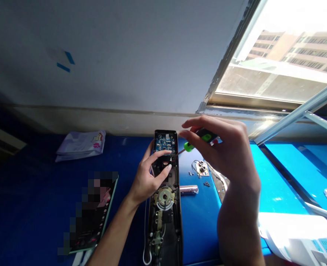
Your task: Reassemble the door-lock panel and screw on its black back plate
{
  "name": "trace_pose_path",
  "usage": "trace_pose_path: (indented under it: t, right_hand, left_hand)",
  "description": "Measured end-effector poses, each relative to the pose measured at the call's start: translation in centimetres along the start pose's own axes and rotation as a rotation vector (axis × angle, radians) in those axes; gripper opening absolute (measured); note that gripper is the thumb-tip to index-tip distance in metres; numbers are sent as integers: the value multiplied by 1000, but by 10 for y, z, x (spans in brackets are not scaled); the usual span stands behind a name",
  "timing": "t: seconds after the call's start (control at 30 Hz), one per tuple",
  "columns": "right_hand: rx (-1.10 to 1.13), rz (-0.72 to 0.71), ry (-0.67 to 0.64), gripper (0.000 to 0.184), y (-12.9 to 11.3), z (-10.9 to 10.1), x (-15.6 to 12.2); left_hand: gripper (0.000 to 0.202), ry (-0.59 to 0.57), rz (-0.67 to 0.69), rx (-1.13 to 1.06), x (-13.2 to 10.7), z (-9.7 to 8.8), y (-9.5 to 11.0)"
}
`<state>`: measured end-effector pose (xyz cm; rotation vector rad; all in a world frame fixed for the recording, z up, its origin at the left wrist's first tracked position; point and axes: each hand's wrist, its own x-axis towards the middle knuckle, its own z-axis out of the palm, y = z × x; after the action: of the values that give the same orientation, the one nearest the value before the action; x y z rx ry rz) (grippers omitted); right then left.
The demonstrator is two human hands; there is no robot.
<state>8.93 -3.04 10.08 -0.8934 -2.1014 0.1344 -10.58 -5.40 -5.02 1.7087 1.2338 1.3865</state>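
Note:
An opened door-lock body (165,207) lies lengthwise on the blue table (36,199), its blue circuit board (164,142) at the far end and a round metal part (164,196) in the middle. My left hand (150,175) rests on the lock below the board, fingers curled against it and pressing on the inside. My right hand (221,147) is closed on a green-and-black screwdriver (200,139), whose thin shaft points left and down into the lock near the board.
A tablet (92,214) with a pale green edge lies left of the lock. A flat plastic packet (80,146) sits by the wall. Right of the lock are a small metal plate (202,168), loose screws (207,183), a small cylinder (188,190) and white papers (299,236).

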Motion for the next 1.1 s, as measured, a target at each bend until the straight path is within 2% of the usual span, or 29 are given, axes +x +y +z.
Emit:
trace_pose_path:
  t: [0.1,0.17,0.33,0.4,0.47,0.6,0.67,0.8,0.87,1.0,1.1]
  right_hand:
    - [40,-21,-51,37,-1,-2,0]
    - [38,-19,-62,44,-2,-3,0]
    - [-14,54,-23,14,-4,-1,0]
    - [12,34,-30,11,-3,-1,-1]
    - [36,10,-51,17,-3,-2,-1]
    - [35,-24,-68,47,-4,-4,-2]
    - [13,-13,-58,43,-4,-4,-2]
    - [-31,42,-31,23,-1,-2,-3]
    - [-3,29,-39,26,0,-2,-2]
    - [48,-31,-64,47,0,-3,-1]
    - [-2,-1,-53,42,1,-1,0]
  left_hand:
    - [34,-3,-2,4,0,0,0]
    - [34,-1,3,4,0,0,-1]
    - [33,-1,7,22,0,0,0]
    - [33,1,6,26,0,0,2]
    - [33,1,2,17,0,0,2]
    - [33,1,-2,6,-1,0,1]
    - [34,5,-2,10,-1,0,0]
    - [34,3,-6,7,-1,0,-1]
    - [33,-1,-16,3,-1,0,0]
    - [32,-5,-26,6,-1,0,2]
    - [32,-6,-15,9,-1,0,3]
